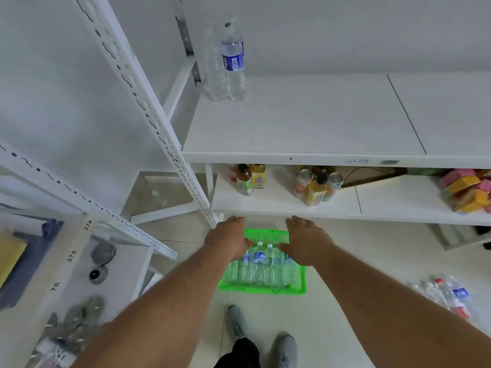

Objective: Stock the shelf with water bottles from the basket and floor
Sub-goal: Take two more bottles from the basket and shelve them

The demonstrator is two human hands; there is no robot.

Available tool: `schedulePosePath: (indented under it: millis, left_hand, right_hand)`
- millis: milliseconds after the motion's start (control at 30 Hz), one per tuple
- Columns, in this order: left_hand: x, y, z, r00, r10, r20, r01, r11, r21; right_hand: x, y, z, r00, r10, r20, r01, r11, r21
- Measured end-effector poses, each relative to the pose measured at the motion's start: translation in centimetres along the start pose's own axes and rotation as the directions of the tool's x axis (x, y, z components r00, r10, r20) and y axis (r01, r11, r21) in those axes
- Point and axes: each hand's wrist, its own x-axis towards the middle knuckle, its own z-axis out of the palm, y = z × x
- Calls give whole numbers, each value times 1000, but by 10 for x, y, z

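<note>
A green basket (301,284) sits on the floor below me, filled with several clear water bottles (260,264) lying side by side. My left hand (228,240) and my right hand (308,240) hover palm down over the basket, fingers apart, holding nothing. On the white shelf (318,120) above, two water bottles (231,62) stand upright at the back left corner. More water bottles (449,296) lie on the floor at the right.
The lower shelf board (279,200) holds juice bottles and cans (317,185) and coloured packets (467,191). A slotted white upright (148,115) stands just left of my hands. A second rack at the left carries round metal parts (102,252). My feet (236,324) are behind the basket.
</note>
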Motion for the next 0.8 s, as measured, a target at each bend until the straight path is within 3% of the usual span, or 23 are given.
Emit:
schedulePosePath:
  millis: [167,433,800]
  left_hand:
    - [20,-18,47,994,-40,100,48,996,-76]
    - [58,-81,110,940,-171,296,242,945,-220]
    - [152,-142,192,899,-335,283,436,750,-498]
  right_hand:
    - [16,17,43,991,87,97,-92,994,50]
    - [51,3,106,953,173,248,-204,974,103]
    - [181,-24,187,912,185,367,-317,886,339]
